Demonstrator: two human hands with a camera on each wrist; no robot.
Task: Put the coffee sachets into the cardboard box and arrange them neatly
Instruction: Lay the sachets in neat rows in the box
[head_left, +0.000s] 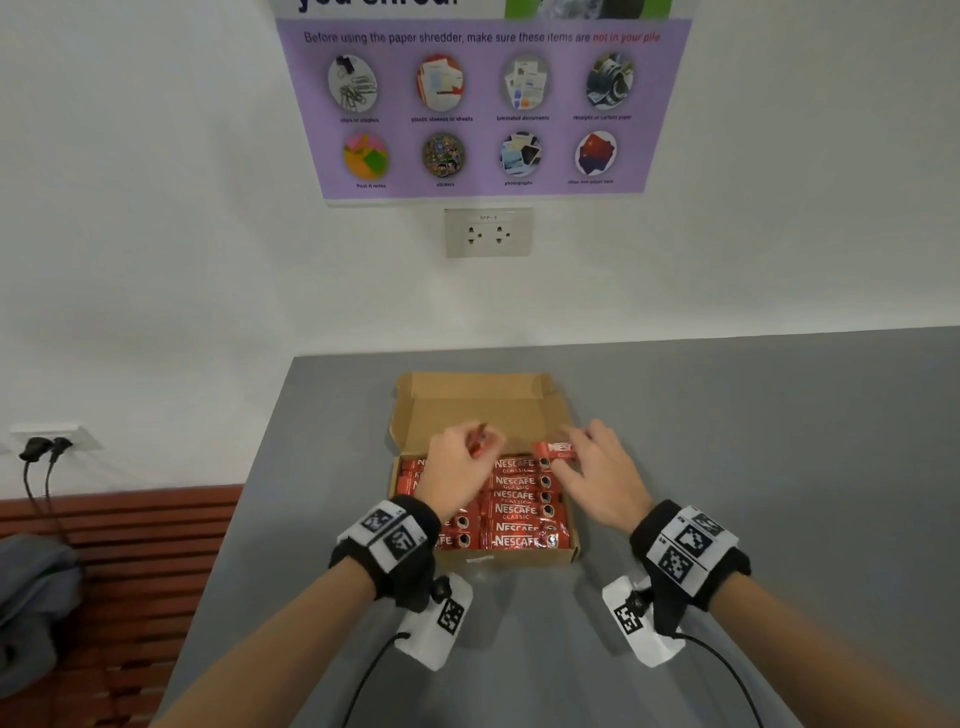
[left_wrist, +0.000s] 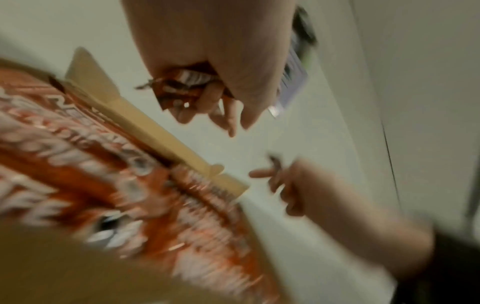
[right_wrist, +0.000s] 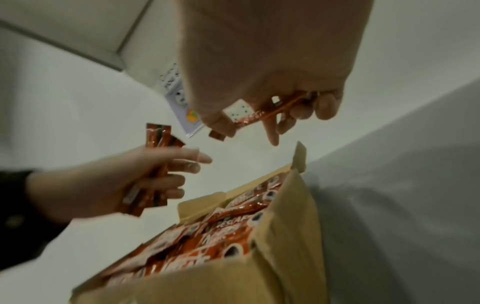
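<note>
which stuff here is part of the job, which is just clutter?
Job: box; sachets packed in it; left hand gripping several sachets; right hand pinching one sachet.

Clutter: shredder poster; wall socket; plugs; bench.

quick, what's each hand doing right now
Left hand: grips a small bunch of coffee sachets.
Right hand: pinches one sachet.

Glossy red foil sachets (head_left: 519, 512), matt brown cardboard box (head_left: 467, 405), smooth matt grey tabletop (head_left: 753, 441), slatted wood bench (head_left: 130, 571)
</note>
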